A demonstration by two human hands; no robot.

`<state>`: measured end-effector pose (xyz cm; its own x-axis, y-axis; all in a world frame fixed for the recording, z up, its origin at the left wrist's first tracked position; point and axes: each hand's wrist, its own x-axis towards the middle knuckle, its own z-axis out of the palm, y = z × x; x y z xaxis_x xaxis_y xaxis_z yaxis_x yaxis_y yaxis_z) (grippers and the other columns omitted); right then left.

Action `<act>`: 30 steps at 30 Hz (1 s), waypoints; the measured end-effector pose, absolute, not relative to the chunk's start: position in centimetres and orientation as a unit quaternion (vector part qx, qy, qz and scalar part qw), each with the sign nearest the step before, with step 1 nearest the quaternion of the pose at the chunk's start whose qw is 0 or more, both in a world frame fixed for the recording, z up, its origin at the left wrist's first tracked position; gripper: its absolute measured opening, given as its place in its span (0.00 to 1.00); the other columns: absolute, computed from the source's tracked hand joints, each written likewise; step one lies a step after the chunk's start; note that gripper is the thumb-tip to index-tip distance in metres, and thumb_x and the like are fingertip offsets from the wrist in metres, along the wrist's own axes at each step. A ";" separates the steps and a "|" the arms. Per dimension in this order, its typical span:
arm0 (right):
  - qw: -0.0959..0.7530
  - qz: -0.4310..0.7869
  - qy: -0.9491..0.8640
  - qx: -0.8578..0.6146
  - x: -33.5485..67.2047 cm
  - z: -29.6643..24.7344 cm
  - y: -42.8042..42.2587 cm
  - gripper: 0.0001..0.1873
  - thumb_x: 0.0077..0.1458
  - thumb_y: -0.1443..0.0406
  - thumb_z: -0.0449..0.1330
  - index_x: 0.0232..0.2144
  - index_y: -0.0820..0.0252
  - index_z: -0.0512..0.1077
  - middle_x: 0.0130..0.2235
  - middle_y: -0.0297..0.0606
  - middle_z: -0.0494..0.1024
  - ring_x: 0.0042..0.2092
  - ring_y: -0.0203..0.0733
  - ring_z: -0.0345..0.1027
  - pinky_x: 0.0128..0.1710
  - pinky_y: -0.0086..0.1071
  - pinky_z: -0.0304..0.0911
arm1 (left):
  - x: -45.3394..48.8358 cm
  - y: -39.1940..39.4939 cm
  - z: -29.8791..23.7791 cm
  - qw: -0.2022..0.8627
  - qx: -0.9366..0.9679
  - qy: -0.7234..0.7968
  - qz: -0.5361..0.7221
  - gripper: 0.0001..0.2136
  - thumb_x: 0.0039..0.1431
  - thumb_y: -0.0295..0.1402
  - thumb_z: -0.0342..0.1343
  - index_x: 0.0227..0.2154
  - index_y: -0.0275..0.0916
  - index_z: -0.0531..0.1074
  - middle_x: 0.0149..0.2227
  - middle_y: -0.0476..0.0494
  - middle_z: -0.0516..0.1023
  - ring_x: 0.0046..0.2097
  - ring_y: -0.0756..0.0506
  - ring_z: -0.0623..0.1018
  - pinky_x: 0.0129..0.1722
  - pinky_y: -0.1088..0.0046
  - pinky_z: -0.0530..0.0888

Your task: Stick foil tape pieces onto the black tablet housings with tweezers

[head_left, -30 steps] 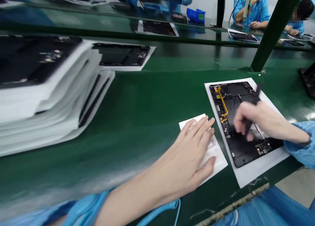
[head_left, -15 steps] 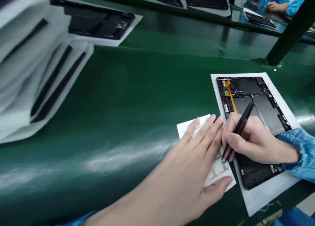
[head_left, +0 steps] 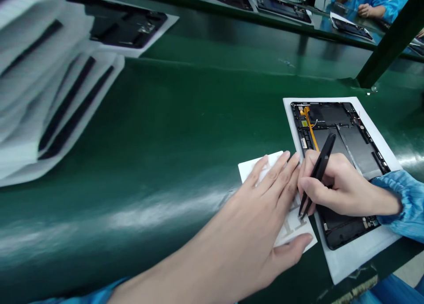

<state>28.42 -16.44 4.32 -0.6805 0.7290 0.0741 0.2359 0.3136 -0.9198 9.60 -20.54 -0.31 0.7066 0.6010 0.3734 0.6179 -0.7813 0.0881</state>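
Note:
My left hand (head_left: 265, 207) lies flat with its fingers stretched over a white sheet (head_left: 300, 222) that bears greyish strip shapes, pressing it on the green bench. In my right hand (head_left: 334, 184) is a pair of black tweezers (head_left: 322, 162), held like a pen. Their tips point down at the sheet beside my left hand, close to one of the strips. Under my right wrist lies a tablet housing (head_left: 357, 151) with its inside up, showing dark battery cells and an orange flex cable (head_left: 309, 125). White foam sheeting (head_left: 374, 112) is beneath the housing.
A stack of white foam sleeves (head_left: 29, 96) with dark panels stands at the left. Behind it lies another black housing (head_left: 129, 28). More housings (head_left: 283, 8) sit beyond a green rail, and a green post (head_left: 380, 47) rises at right. Co-worker's hands (head_left: 367, 10) show at the back.
The tweezers have tilted a little more upright, their tips still at the sheet. Two housings beyond the rail have shifted to the right. My left hand stays in place.

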 end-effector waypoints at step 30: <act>0.263 0.535 -0.755 -0.273 28.6 4.2 -16.1 0.25 0.67 0.46 0.52 0.29 0.59 0.64 0.25 0.31 0.70 0.24 0.36 0.72 0.23 0.27 0.68 | 9.6 -20.4 -0.2 -0.007 -0.927 -0.324 -0.190 0.36 0.65 0.47 0.45 0.67 0.23 0.49 0.67 0.25 0.57 0.66 0.29 0.61 0.61 0.46 0.65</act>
